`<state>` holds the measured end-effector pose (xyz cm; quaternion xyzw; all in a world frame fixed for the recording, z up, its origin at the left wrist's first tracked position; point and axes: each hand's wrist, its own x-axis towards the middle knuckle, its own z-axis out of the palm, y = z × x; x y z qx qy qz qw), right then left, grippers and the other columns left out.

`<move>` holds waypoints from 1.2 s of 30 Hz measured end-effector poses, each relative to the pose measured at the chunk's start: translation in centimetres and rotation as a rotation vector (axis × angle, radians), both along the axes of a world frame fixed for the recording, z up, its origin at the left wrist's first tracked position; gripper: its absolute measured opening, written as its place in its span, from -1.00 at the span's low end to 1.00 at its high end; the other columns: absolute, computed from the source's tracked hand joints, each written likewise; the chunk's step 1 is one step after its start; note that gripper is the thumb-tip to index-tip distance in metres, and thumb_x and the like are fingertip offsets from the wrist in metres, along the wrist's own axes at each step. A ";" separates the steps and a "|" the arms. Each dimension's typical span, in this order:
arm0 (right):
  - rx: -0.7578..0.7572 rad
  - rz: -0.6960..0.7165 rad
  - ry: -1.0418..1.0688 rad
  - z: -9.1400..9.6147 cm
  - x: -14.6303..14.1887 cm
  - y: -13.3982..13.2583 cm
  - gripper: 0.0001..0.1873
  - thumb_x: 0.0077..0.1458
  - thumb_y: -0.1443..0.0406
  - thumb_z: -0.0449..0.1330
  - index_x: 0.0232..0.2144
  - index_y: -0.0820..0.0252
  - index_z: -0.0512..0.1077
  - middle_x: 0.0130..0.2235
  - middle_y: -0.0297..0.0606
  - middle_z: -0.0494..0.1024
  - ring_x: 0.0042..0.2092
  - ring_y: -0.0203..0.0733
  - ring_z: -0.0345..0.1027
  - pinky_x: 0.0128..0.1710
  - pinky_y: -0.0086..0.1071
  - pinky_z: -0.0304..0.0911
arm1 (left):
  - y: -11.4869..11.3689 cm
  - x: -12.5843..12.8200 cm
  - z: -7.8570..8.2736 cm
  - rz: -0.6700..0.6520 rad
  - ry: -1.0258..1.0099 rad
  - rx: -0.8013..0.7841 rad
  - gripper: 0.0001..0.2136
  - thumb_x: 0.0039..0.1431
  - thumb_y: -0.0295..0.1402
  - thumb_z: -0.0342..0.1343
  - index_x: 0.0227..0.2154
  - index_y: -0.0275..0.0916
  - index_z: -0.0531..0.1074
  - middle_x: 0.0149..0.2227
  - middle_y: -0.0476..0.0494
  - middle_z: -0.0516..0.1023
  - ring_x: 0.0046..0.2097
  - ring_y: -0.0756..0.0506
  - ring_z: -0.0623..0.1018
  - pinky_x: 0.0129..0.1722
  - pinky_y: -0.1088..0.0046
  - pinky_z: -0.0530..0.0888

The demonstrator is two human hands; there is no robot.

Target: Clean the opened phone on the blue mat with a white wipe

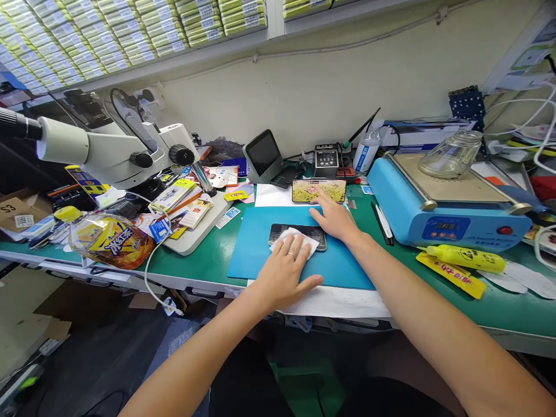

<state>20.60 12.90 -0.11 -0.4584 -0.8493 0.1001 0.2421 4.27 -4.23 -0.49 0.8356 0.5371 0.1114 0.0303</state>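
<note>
My left hand (284,269) lies with its fingers flat on a folded white tissue (310,245), thumb spread to the side; a ring is on one finger. Under the tissue is a dark phone (320,234), flat on a blue mat (245,243). The tissue and fingers hide the phone's middle. My right hand (336,219) reaches past it, index finger stretched out to the lit screen of a second phone (334,190) that leans sideways behind the mat. The fingertip seems to touch that screen. The right hand holds nothing, and its thumb points left.
To the left stand a microscope (108,152) and a big bottle of brown drink (115,240). At right, a blue heating machine (460,217) carries a glass jar (452,153). A yellow tube (467,258) and black tweezers (382,223) lie nearby. A smart display (264,156) stands behind.
</note>
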 end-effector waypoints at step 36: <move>-0.023 0.058 0.086 0.8 0.2 -2.6 -0.66 0.23 0.17 0.00 -0.57 0.09 0.32 -0.47 -0.28 0.52 -0.41 -0.17 0.33 -0.39 -0.31 0.11 | 2.9 -1.9 0.0 0.091 -0.017 -0.008 -0.27 0.35 0.16 -0.19 0.34 -0.34 0.08 0.42 -0.41 0.03 0.45 -0.35 -0.02 0.36 -0.03 0.06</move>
